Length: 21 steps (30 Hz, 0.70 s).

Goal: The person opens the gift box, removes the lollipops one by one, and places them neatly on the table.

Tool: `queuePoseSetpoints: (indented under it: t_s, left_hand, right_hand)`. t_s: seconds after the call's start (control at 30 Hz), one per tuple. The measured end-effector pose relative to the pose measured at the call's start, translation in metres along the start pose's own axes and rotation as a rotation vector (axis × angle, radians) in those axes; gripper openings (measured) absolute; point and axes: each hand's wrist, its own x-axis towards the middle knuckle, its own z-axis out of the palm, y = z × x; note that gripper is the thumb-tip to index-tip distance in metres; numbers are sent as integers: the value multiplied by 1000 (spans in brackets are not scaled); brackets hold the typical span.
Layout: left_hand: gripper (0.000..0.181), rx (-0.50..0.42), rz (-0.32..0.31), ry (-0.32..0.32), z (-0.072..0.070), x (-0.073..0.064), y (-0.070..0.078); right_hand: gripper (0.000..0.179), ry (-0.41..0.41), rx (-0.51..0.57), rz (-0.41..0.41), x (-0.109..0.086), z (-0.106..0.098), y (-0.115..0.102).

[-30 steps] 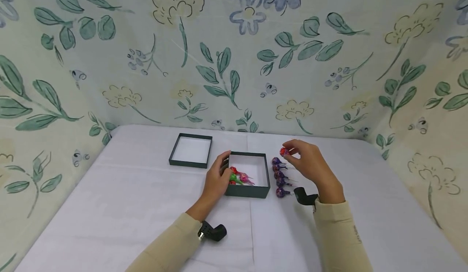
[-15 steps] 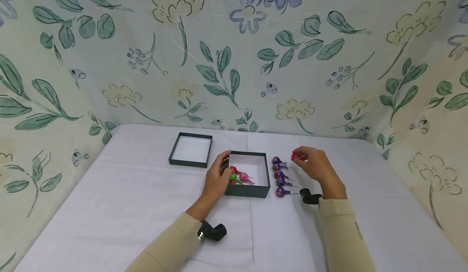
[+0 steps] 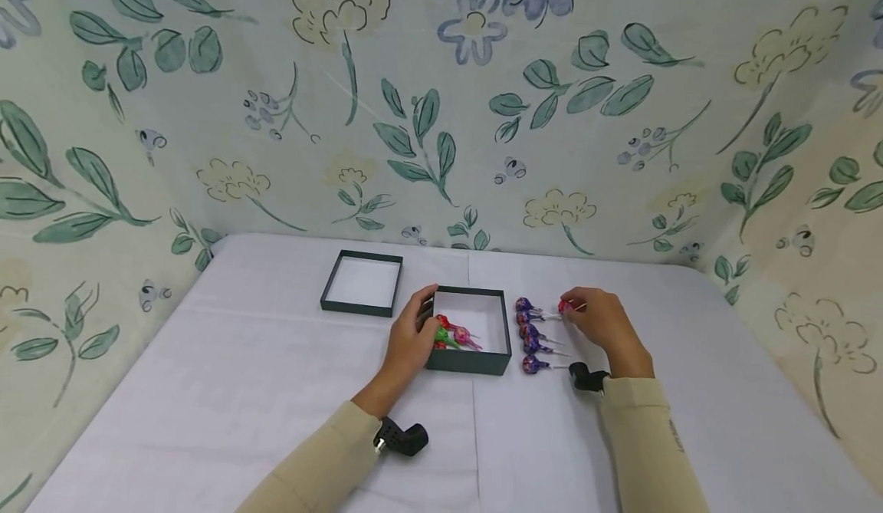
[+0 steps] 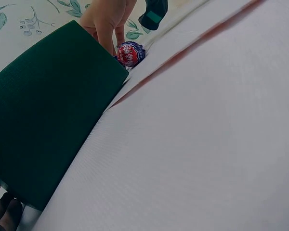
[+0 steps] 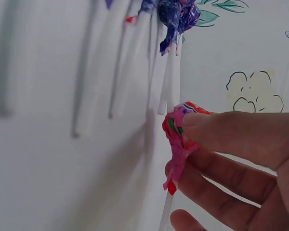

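My right hand [image 3: 607, 325] pinches a red-and-pink wrapped lollipop [image 3: 564, 306] by its head, right of the row. In the right wrist view, thumb and fingers press the lollipop's wrapper [image 5: 176, 127] and its white stick points down. Several purple-wrapped lollipops [image 3: 530, 365] lie in a column beside the box, sticks toward the right. The left hand [image 3: 408, 340] grips the left wall of a dark green open-topped box [image 3: 476, 362]. Inside it lie several red, green and pink lollipops [image 3: 464, 336], partly hidden by that hand. The box's side [image 4: 53, 106] fills much of the left wrist view.
A shallow dark green lid [image 3: 355, 310] with a white inside lies behind and left of the box. White cloth [image 3: 228, 390] covers the table, and a flower-print curtain [image 3: 441, 99] hangs along its back and sides.
My right hand has moved right, away from the box, and slightly nearer, carrying the red-and-pink lollipop to the right of the purple row. The left hand keeps its grip on the box.
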Motion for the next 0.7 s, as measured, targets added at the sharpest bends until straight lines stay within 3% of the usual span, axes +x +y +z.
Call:
queuePoseSetpoints:
  t_s: [0.17, 0.4, 0.7]
  left_hand:
    - [50, 9, -10, 3, 1, 3, -8]
    - [48, 3, -7, -6, 0, 0, 1]
    - [49, -22, 14, -14, -1, 1, -2]
  right_hand:
    - [27, -8, -6, -1, 2, 2, 1]
    - [27, -7, -10, -24, 3, 5, 1]
    - [27, -22, 4, 21, 3, 10, -6]
